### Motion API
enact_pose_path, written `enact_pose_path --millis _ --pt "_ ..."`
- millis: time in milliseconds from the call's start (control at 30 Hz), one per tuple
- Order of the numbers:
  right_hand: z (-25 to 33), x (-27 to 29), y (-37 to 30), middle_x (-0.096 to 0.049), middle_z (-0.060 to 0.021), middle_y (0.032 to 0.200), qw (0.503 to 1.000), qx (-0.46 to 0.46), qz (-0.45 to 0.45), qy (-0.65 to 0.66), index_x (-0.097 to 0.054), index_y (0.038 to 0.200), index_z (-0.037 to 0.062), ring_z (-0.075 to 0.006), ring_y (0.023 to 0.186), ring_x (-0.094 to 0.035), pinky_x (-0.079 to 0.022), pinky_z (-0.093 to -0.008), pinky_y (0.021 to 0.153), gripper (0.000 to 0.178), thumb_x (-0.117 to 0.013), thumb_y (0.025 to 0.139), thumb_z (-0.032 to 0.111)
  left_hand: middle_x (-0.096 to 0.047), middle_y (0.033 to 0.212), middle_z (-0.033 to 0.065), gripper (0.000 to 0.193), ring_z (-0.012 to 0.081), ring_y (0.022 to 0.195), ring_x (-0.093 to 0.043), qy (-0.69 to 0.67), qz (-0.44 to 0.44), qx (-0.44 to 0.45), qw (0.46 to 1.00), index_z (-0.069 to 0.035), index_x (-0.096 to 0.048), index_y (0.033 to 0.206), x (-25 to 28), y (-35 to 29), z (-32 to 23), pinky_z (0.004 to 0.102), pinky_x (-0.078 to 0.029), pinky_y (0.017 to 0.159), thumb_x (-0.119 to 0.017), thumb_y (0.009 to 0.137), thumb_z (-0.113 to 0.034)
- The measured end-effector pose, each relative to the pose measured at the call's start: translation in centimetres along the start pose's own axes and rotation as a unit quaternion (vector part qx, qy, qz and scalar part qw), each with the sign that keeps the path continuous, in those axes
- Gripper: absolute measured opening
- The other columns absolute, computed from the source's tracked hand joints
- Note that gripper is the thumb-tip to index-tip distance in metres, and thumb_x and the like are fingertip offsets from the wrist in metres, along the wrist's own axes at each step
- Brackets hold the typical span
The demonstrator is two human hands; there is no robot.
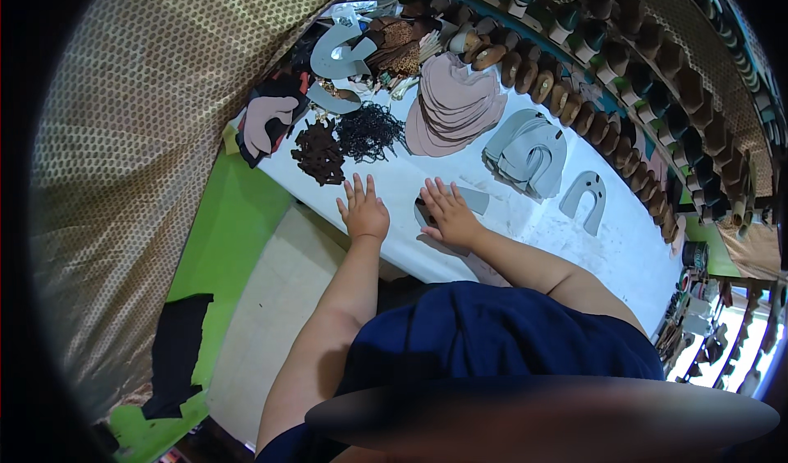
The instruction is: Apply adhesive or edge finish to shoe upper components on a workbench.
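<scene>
My right hand [451, 217] lies flat with its fingers spread on a grey U-shaped cut piece [474, 202], covering much of it. A dark patch shows on that piece beside my fingers. My left hand [364, 210] is open and holds nothing, fingers apart at the table's front edge. Just beyond it are a heap of dark brown strips [318, 153] and a tangle of black cords [368, 131]. Farther right lie a stack of pale pink cut pieces [453, 108], a stack of grey U-shaped pieces [525, 153] and one grey U-shaped piece [584, 202] with small dark marks.
The white-topped table [394, 233] runs off to the right. Wooden shoe lasts [542, 85] line its far edge, below shelves with more lasts [632, 57]. Mixed scraps and grey pieces [341, 51] crowd the far left corner. A patterned curtain [164, 135] hangs at left.
</scene>
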State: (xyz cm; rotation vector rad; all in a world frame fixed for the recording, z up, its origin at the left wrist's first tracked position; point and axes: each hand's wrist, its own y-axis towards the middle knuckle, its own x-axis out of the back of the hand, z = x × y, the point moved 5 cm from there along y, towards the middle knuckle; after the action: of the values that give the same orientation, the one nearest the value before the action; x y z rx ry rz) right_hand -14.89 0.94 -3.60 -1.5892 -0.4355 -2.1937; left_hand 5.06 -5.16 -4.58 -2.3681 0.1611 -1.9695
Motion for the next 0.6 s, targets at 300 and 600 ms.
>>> enact_pose_path --millis 300,600 --pt "-1.2 0.8 0.3 -0.023 -0.0155 0.162 1.0 -0.02 -0.017 -0.013 -0.025 0.156 0.006 -0.0324 0.152 -0.018 -0.011 -0.0553 0.121 0.087 -0.055 0.09 0.055 -0.019 0.165 0.0085 0.062 0.0317 0.153 -0.014 -0.002 0.005 0.002 1.0 -0.021 -0.032 0.156 0.2 -0.1 -0.2 0.0572 -0.008 0.12 -0.048 0.096 -0.024" --pt "0.5 -0.1 0.9 -0.024 -0.0135 0.162 0.999 0.038 0.028 -0.009 -0.027 0.155 0.0101 -0.0319 0.151 -0.02 -0.013 -0.0554 0.121 0.084 -0.058 0.09 0.053 -0.02 0.165 0.0083 0.062 0.0317 0.152 -0.014 -0.001 0.002 0.002 1.0 -0.021 -0.033 0.155 -0.2 -0.2 0.3 0.0575 -0.008 0.12 -0.049 0.096 -0.025"
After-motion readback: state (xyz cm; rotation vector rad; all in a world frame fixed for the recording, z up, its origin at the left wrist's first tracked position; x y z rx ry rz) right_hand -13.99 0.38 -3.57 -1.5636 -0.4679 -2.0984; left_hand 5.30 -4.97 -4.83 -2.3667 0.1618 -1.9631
